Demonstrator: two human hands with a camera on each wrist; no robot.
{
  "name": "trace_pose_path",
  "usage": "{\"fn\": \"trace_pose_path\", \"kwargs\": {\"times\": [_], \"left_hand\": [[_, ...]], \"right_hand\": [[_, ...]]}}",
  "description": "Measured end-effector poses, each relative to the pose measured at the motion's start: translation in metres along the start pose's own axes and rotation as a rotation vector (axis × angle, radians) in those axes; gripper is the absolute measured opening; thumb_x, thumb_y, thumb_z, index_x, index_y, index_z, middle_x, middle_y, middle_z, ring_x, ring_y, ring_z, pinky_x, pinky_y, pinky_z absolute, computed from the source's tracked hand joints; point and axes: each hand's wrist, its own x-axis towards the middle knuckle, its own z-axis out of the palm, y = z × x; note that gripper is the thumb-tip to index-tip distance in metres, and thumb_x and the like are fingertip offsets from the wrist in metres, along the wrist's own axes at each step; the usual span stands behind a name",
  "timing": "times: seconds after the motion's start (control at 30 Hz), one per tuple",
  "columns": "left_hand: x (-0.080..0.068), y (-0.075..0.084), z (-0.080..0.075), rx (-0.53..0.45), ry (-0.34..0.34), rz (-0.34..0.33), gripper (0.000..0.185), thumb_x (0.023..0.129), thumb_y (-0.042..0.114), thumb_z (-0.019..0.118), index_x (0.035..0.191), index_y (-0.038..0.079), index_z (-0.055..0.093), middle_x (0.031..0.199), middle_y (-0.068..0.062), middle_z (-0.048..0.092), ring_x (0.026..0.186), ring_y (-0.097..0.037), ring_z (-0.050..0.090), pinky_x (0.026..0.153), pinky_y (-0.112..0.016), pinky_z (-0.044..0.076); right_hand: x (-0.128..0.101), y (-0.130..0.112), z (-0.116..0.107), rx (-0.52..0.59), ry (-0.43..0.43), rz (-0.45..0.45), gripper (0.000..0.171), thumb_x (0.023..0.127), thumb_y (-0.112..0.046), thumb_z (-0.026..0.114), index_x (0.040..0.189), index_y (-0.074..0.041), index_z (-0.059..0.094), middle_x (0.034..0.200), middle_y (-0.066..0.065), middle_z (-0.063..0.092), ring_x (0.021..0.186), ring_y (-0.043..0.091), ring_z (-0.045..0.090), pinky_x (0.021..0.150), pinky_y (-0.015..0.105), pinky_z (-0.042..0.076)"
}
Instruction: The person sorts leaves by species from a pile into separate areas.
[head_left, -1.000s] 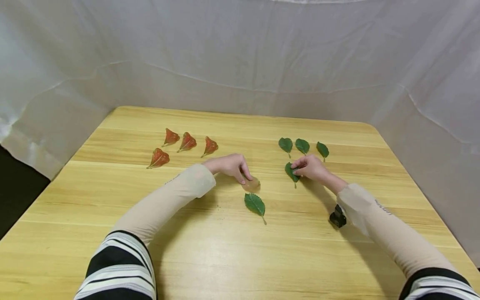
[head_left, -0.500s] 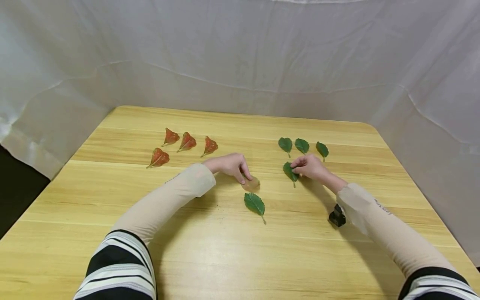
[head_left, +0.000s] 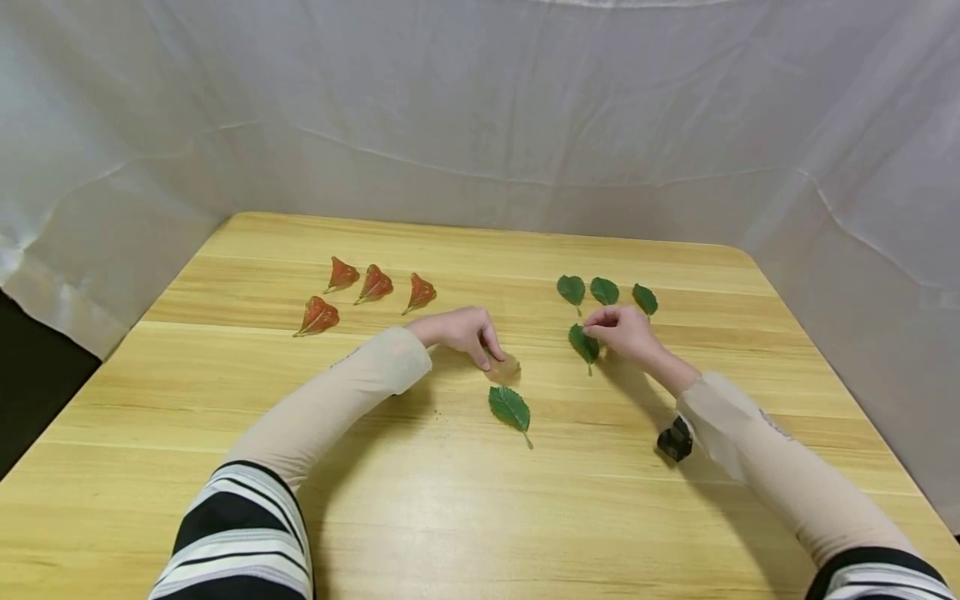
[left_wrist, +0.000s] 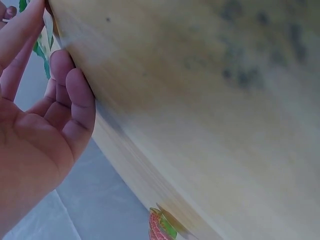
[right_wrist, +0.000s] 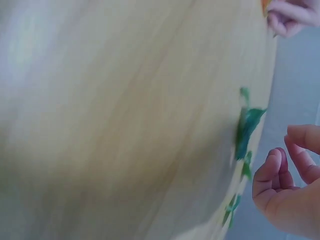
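My left hand [head_left: 463,332] lies on the wooden table [head_left: 420,500], its fingertips resting on a pale brownish leaf [head_left: 504,367]. In the left wrist view the index finger [left_wrist: 20,35] reaches out straight and the other fingers are loosely curled. My right hand [head_left: 622,329] hovers at the upper edge of a green leaf [head_left: 583,343] that lies flat on the table. In the right wrist view its fingers [right_wrist: 280,167] are loosely curled, hold nothing, and are apart from the green leaf [right_wrist: 247,127]. Another green leaf [head_left: 510,408] lies loose just in front of the pale one.
Several red leaves [head_left: 375,283] lie in a group at the back left. Three green leaves [head_left: 603,291] sit in a row behind my right hand. A small black device [head_left: 675,440] sits under my right forearm. White cloth [head_left: 480,125] walls the table in.
My right hand has drawn its fingers off the green leaf and risen slightly towards the back. The left hand and the pale leaf have stayed put.
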Motion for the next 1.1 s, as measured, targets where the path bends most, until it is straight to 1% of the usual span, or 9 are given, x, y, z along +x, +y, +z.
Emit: {"fn": "trace_pose_path", "kwargs": {"times": [0.07,0.3,0.53,0.67,0.8,0.9,1.1], "left_hand": [[0.001,0.000,0.000,0.005,-0.002,-0.001,0.021,0.070,0.003,0.073,0.091,0.003,0.071,0.098,-0.007,0.065,0.086,-0.013,0.059,0.073,-0.022,0.047],[0.000,0.000,-0.001,0.009,-0.006,-0.003,0.022,0.070,0.003,0.073,0.092,0.003,0.070,0.099,-0.006,0.065,0.085,-0.013,0.059,0.073,-0.022,0.047],[0.001,-0.001,0.000,-0.002,-0.007,0.002,0.021,0.070,0.002,0.073,0.091,0.003,0.070,0.097,-0.006,0.066,0.085,-0.012,0.059,0.073,-0.022,0.047],[0.002,-0.001,0.000,0.009,-0.005,-0.007,0.021,0.070,0.003,0.073,0.091,0.003,0.071,0.098,-0.006,0.065,0.084,-0.012,0.059,0.072,-0.022,0.047],[0.002,-0.001,-0.001,0.019,-0.005,-0.011,0.022,0.070,0.003,0.074,0.091,0.004,0.071,0.098,-0.005,0.066,0.083,-0.012,0.058,0.072,-0.022,0.047],[0.002,-0.001,-0.001,0.016,-0.008,-0.004,0.022,0.070,0.003,0.074,0.092,0.003,0.070,0.098,-0.006,0.066,0.084,-0.012,0.058,0.073,-0.022,0.046],[0.002,-0.002,-0.001,0.010,-0.015,0.002,0.024,0.069,0.002,0.074,0.093,0.003,0.070,0.099,-0.006,0.065,0.086,-0.012,0.058,0.074,-0.022,0.046]], "right_hand": [[-0.003,-0.003,0.001,0.011,-0.004,-0.007,0.016,0.083,-0.010,0.062,0.092,0.003,0.064,0.083,0.010,0.061,0.070,0.017,0.050,0.056,0.024,0.044],[-0.012,-0.013,0.004,0.113,-0.055,-0.036,0.018,0.083,-0.006,0.062,0.094,0.008,0.063,0.085,0.011,0.061,0.069,0.017,0.051,0.056,0.029,0.046],[-0.023,-0.019,0.010,0.212,-0.124,-0.013,0.022,0.082,-0.004,0.063,0.097,0.012,0.061,0.084,0.006,0.062,0.070,0.014,0.053,0.058,0.029,0.048],[-0.028,-0.024,0.016,0.250,-0.164,-0.036,0.024,0.080,-0.002,0.064,0.098,0.013,0.060,0.081,0.005,0.061,0.069,0.014,0.052,0.058,0.029,0.048],[-0.034,-0.028,0.021,0.274,-0.215,-0.048,0.025,0.079,-0.001,0.064,0.100,0.013,0.059,0.078,0.005,0.059,0.067,0.012,0.050,0.059,0.028,0.047],[-0.037,-0.030,0.025,0.282,-0.252,-0.055,0.026,0.079,-0.001,0.064,0.101,0.013,0.060,0.078,0.006,0.059,0.067,0.014,0.051,0.059,0.029,0.047],[-0.040,-0.034,0.036,0.286,-0.328,-0.094,0.023,0.079,0.001,0.065,0.099,0.012,0.061,0.083,0.014,0.064,0.066,0.017,0.054,0.055,0.029,0.048]]}}
